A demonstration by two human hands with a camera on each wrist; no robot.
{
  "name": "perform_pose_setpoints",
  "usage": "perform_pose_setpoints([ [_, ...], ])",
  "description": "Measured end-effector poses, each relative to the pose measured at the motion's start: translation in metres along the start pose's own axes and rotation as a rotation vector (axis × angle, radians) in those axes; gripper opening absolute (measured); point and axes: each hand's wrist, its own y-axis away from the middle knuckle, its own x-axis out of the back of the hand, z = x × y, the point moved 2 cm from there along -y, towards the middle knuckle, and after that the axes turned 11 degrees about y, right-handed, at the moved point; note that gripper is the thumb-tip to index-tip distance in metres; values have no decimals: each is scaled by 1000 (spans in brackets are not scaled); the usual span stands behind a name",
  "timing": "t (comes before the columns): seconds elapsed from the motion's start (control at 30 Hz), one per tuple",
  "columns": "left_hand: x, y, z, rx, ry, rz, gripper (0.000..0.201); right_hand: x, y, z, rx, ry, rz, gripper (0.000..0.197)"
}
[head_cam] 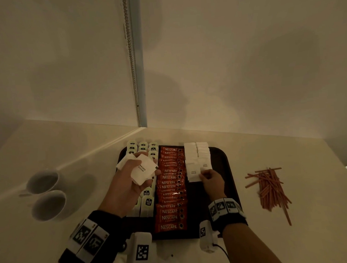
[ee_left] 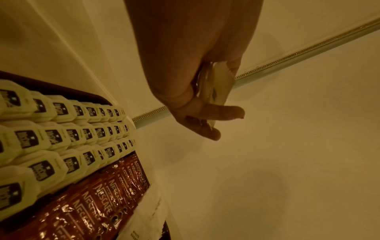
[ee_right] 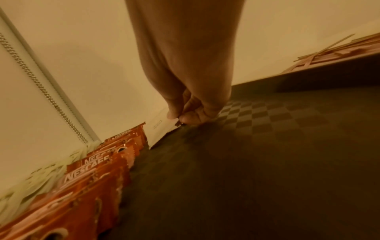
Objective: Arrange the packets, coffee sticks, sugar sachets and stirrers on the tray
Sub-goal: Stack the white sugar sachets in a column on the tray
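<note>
The white sugar sachet (head_cam: pixel 194 175) now being laid down sits at the near end of the left of two sugar columns, just right of centre in the head view, its lower right corner pinched between thumb and fingers of the right hand (head_cam: pixel 212 180). The right wrist view shows the sachet lying flat on the tray's checkered floor with only that corner held — a light grip that, I judge, lets it be nudged square against the coffee beside it.

The left hand (head_cam: pixel 131 179) hovers palm-up over the tea rows, fingers curled round a loose stack of sugar sachets (head_cam: pixel 142 169) with "WHITE SUGAR" facing up; it seems to serve as the supply from which the right hand deals one at a time.

On the dark brown tray (head_cam: pixel 223 163) the order reads left to right: three columns of pale tea bag packets (head_cam: pixel 148 202), one overlapped column of red Nescafé coffee sticks (head_cam: pixel 171 211), then the sugar columns (head_cam: pixel 197 154) that reach only partway down. The tray's right and lower right part lies bare — probably room for more sugar and the stirrers.

The reddish stirrers (head_cam: pixel 269 188) lie in a loose heap on the worktop (head_cam: pixel 312 224) at right, untouched. Two white cups (head_cam: pixel 46 192) stand at left.
</note>
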Motion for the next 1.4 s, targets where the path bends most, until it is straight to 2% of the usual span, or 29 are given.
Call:
perform_pose_setpoints([
  [0.27,4,1,6,36,94,-48,30,-6,0,-6,-61,7,90,19],
  [0.43,8,-3,2,-43,53,72,21,-7,2,-8,-37,70,119,14],
  [0.5,5,-2,2,-78,20,100,18,-4,4,-14,-27,32,136,16],
  [0.57,0,-1,3,-99,-10,104,18,4,17,-35,67,-72,135,14],
  [0.6,-1,-1,2,-100,-19,106,18,9,27,-50,146,-145,90,13],
  [0.67,-4,-1,1,-98,-58,97,18,18,52,-86,314,-301,-106,20],
  [0.73,-8,-1,-1,-93,-142,58,17,22,76,-115,428,-348,-280,24],
  [0.83,-13,-1,-3,-88,-209,15,16,27,92,-134,544,-234,-242,17],
  [0.93,-14,-1,-3,-84,-196,-5,13,32,97,-135,503,-376,-270,11],
  [1.0,-13,-1,-3,-94,-212,-28,13,33,100,-131,358,-661,-384,9],
  [1.07,-14,0,-2,-128,-274,-62,12,32,103,-128,260,-819,-474,7],
  [1.3,-14,-4,-1,-200,-412,-59,12,20,111,-117,250,-796,-631,32],
  [1.4,-13,-4,1,-240,-484,-66,17,18,111,-115,298,-728,-617,36],
])
